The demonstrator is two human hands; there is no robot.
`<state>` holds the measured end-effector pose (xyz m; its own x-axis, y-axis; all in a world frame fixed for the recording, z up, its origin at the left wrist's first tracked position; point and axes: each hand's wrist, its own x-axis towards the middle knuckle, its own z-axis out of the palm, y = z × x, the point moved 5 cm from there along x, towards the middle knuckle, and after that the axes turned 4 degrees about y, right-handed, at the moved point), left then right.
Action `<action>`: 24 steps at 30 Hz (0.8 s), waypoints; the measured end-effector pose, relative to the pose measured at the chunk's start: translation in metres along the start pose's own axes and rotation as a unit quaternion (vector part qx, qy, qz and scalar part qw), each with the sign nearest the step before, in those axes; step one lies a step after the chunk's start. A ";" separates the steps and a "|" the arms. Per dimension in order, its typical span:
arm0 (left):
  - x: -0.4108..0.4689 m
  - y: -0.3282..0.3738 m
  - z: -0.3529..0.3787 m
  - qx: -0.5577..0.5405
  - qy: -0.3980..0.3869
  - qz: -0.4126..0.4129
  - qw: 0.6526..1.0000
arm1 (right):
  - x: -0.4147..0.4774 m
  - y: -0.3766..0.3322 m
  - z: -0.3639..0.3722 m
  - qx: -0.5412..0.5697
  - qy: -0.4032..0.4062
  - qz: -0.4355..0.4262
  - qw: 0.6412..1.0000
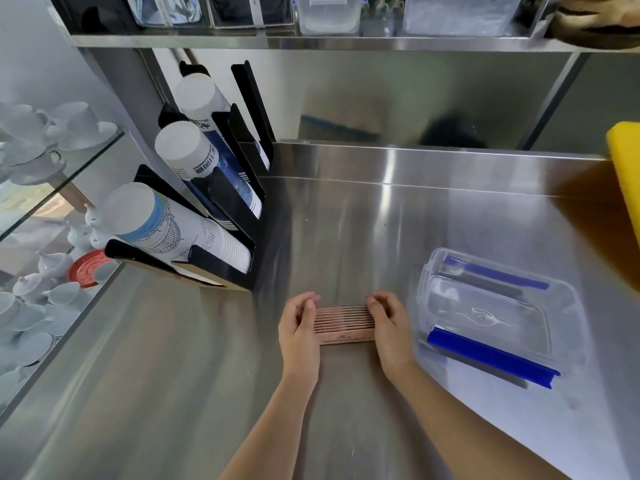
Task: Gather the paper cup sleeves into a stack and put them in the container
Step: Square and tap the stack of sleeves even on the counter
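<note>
A stack of brown paper cup sleeves [344, 322] stands on edge on the steel counter [346, 220], pressed together between both hands. My left hand [299, 332] grips the stack's left end and my right hand [389, 329] grips its right end. To the right of the stack lies a clear plastic container [498, 317] with blue clip handles, apart from the hands. It looks like it lies upside down or with its lid on; I cannot tell which.
A black rack [239, 206] holding three rows of stacked paper cups stands at the back left. A glass cabinet [52, 209] with white crockery is at the far left. A yellow board [627, 168] leans at the right edge. A shelf with containers runs overhead.
</note>
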<state>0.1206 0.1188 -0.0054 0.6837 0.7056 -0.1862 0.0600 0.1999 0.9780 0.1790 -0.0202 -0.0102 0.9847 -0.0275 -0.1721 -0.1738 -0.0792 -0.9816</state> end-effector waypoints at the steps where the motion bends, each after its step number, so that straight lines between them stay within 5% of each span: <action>1: 0.000 0.000 0.001 -0.008 -0.002 -0.013 1.000 | -0.001 0.002 0.000 -0.009 0.000 0.004 1.000; 10: -0.001 -0.005 0.004 -0.038 -0.016 -0.072 0.997 | 0.003 -0.003 -0.004 0.016 -0.015 -0.002 1.000; 13: -0.003 -0.009 0.004 -0.040 -0.091 -0.077 0.992 | 0.004 -0.003 -0.003 0.015 -0.017 0.019 1.000; 16: -0.008 -0.010 -0.003 0.049 -0.172 -0.048 0.983 | 0.002 -0.005 -0.003 0.012 -0.026 0.022 0.999; 24: -0.007 -0.007 -0.017 0.291 -0.224 0.058 0.928 | -0.002 -0.007 -0.007 -0.033 -0.062 0.025 0.997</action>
<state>0.1030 0.1246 -0.0127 0.9365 0.3190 -0.1454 0.2597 -0.3526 0.8990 0.1777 -0.0261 -0.0023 0.9682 0.0894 -0.2335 -0.2190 -0.1471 -0.9646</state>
